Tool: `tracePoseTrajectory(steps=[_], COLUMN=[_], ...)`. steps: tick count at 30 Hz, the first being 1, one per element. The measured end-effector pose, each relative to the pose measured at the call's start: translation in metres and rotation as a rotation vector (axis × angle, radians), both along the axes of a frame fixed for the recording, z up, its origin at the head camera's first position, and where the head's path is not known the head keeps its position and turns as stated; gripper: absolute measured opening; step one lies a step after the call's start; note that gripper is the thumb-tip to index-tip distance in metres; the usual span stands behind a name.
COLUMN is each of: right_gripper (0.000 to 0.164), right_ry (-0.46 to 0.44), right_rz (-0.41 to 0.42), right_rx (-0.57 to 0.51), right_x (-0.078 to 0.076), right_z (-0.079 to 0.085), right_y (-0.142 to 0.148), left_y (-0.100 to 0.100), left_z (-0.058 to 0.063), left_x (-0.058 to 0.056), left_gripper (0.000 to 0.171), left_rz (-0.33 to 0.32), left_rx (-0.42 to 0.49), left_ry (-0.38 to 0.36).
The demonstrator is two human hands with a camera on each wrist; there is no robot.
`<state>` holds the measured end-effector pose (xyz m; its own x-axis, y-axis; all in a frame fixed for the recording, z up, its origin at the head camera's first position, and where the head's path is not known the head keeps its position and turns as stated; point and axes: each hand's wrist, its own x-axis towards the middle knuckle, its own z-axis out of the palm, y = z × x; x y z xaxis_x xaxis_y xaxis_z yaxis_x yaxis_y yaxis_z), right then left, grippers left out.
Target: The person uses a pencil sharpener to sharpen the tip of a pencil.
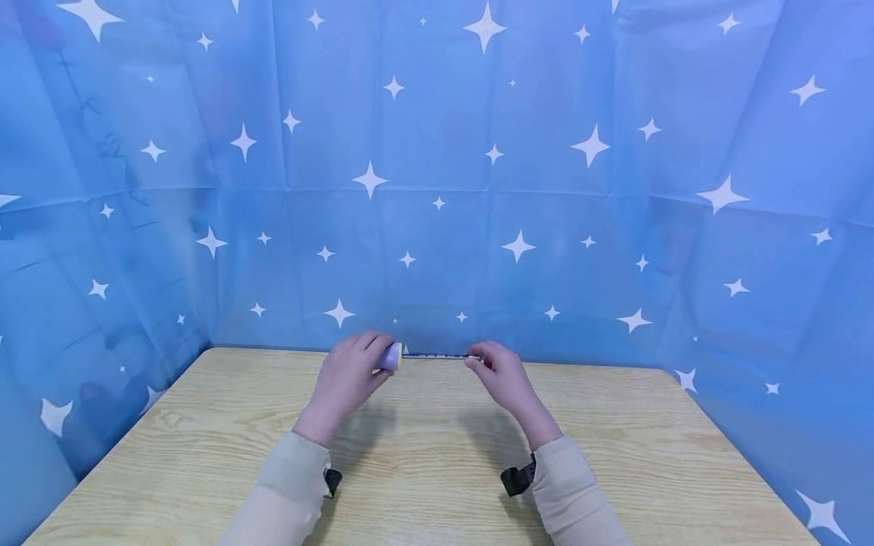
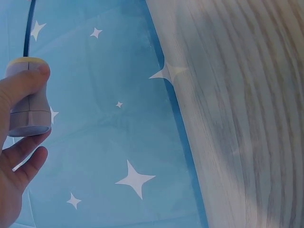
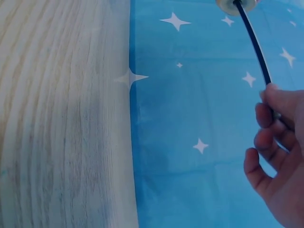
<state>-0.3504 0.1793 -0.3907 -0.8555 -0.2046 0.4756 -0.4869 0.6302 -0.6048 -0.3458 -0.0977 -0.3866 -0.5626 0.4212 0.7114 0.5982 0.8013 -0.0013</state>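
Note:
My left hand (image 1: 350,376) grips a small lavender cylinder (image 1: 390,356) with a yellow rim, held roughly level above the table's far edge. In the left wrist view the cylinder (image 2: 29,99) narrows at its waist, and the thumb lies across it. From the yellow-rimmed end a thin dark strip (image 1: 435,356) with light marks runs to my right hand (image 1: 504,377). That hand pinches the strip's far end between thumb and fingers. The right wrist view shows the strip (image 3: 254,42) bending slightly; its tip is hidden by the fingers.
Both hands are over the far part of a light wooden table (image 1: 437,462). A blue curtain (image 1: 437,220) with white stars hangs behind it and along both sides. Each sleeve has a black device (image 1: 519,478) at the wrist.

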Motion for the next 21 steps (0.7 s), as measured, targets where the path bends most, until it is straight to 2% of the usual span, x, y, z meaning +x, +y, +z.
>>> tracePoseTrajectory(steps=[5, 21], right_gripper=[0.019, 0.019], right_ry=[-0.016, -0.131], right_rz=[0.024, 0.022], right_rx=[-0.005, -0.09], right_x=[-0.0004, -0.0006], right_z=[0.0012, 0.0003], right_y=[0.0025, 0.0038], left_y=[0.0003, 0.0008], left_z=[0.0003, 0.0015], left_x=[-0.0001, 0.0], left_gripper=[0.049, 0.047], left_rz=[-0.001, -0.006], left_rx=[0.008, 0.018], left_ry=[0.004, 0.005])
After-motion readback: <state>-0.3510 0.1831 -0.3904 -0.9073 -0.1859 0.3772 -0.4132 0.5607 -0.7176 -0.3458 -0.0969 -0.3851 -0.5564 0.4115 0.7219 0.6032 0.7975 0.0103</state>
